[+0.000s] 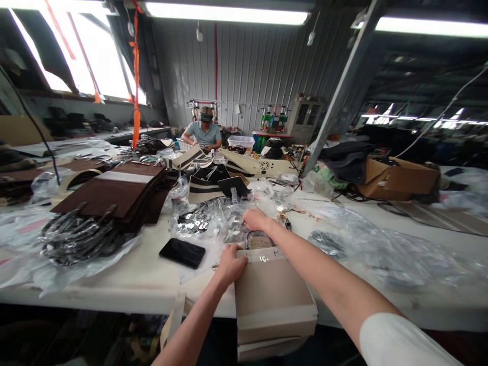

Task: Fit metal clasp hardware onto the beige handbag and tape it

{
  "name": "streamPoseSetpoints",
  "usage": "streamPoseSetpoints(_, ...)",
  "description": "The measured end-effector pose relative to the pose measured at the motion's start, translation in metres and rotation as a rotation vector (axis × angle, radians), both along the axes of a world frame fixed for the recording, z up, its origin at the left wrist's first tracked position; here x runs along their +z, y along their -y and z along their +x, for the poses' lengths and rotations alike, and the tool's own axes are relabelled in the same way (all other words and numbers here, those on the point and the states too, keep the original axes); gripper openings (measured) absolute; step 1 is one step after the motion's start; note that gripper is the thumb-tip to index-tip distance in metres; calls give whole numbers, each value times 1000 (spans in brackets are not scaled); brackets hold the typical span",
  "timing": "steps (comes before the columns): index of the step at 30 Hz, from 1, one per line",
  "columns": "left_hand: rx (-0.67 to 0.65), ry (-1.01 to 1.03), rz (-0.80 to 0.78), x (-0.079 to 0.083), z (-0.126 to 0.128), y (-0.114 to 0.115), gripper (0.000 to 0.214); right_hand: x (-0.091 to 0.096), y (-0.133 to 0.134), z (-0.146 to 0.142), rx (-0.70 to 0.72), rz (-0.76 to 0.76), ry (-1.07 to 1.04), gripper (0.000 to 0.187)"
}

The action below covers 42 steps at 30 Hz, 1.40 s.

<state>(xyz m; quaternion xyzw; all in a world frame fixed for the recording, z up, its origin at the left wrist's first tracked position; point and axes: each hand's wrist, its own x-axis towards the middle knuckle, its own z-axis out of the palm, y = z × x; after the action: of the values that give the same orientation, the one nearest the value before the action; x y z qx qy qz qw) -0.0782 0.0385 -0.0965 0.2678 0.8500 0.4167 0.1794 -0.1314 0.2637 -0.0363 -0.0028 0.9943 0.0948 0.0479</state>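
Steadying hand: the left hand [231,265] rests on the far left corner of the beige panel stack [272,292], thumb on top; whether its fingers pinch the edge, I cannot tell.
Reaching hand: the right hand [256,219] is beyond the stack's far edge, fingers curled at the clear plastic bags [233,223]; whether they grasp anything is hidden.
Beige stack: right of centre, its near end jutting past the near edge of the white table [152,284]; a light, even press from the left hand should stop it tipping or sliding.
Metal plate: a small shiny plate [264,258] sits near the stack's far edge; the right forearm would do well to clear it.
Curved handle: the handle [259,241] lies just beyond that edge, below the right wrist, so a lifted wrist should avoid snagging it.
Loose plastic: slippery-looking, so fingertips probably serve better than a full-hand grab.
Phone: the black phone [182,252] lies left of the left hand, well placed to be avoided.
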Motion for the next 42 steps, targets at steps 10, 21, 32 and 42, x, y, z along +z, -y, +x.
streamPoseSetpoints(10, 17, -6, -41, 2, 3, -1, 37, 2, -2, 7, -64, -13, -18, 36)
streamPoseSetpoints(21, 10, 0, -16, 1, 3, 0, 39, -8, -8, 1, -118, -175, -94, 27)
streamPoseSetpoints(32, 14, -20, -8, -5, 1, -2, 37, -20, -31, 15, -204, -761, -254, 16)
streamPoseSetpoints(42, 10, -5, -9, -7, -1, -2, 34, -13, -31, 33, -396, -1278, -326, 12)
